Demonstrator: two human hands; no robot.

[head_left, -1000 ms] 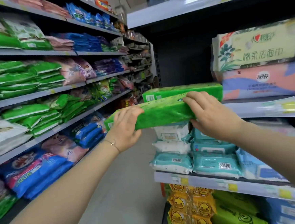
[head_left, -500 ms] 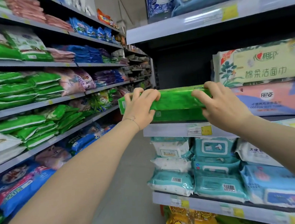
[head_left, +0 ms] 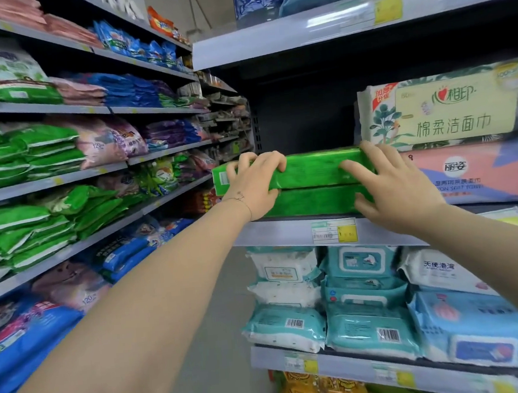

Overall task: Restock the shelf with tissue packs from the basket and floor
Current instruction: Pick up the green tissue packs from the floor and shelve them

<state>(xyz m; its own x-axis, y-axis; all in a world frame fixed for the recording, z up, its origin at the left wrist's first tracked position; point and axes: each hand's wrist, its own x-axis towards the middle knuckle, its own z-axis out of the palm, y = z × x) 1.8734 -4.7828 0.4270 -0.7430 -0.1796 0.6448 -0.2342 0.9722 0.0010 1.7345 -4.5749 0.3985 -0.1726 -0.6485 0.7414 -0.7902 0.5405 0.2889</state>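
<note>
Green tissue pack [head_left: 311, 169] sits on a second green pack [head_left: 311, 201] on the shelf [head_left: 285, 234]. Left hand [head_left: 255, 184] grips its left end; right hand [head_left: 396, 185] presses flat, fingers spread. Best to push evenly, squaring both edges beside the pink pack [head_left: 473, 173].

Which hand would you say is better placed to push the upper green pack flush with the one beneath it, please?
Probably the left hand: it wraps the upper green pack's overhanging left end, while the right hand lies flat across both packs' fronts.
</note>
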